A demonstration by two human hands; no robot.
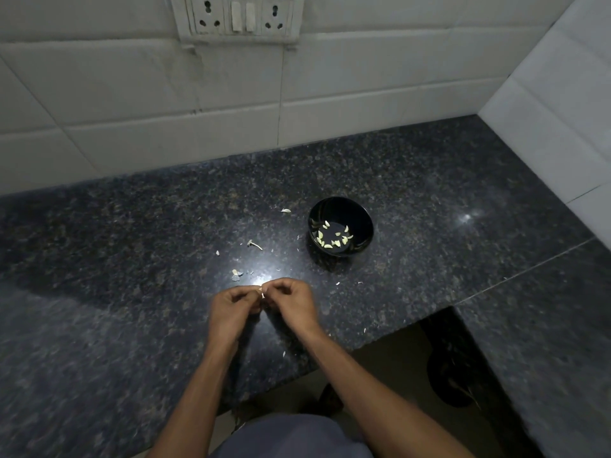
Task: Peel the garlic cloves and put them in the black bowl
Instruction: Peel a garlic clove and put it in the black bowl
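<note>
- Head view: both hands meet over the near part of the dark speckled tabletop (132, 259), fingertips together around one small pale garlic clove (262, 294).
- The left hand (231, 309) has its fingers curled inward and pinches the clove from the left side.
- The right hand (292, 304) is curled too, its fingertips pinching the same clove from the right; the two hands touch at the clove.
- Only a sliver of the clove shows between the fingers, so whether skin remains on it cannot be told.
- The black bowl (362, 219) stands on the tabletop beyond and to the right of the hands, well apart from them, upright.
- Inside the bowl lie several peeled cloves (330, 241), pale yellow, scattered over its bottom.
- Bits of garlic skin (236, 275) lie on the tabletop just beyond the hands, in a bright patch of reflected light.
- A stem piece (254, 244) lies farther off, left of the bowl, and another flake (286, 210) sits near the bowl's upper left.
- Small white scraps dot the tabletop close to its near edge.
- White wall tiles (198, 94) rise behind the tabletop, with a socket panel (238, 18) at the top.
</note>
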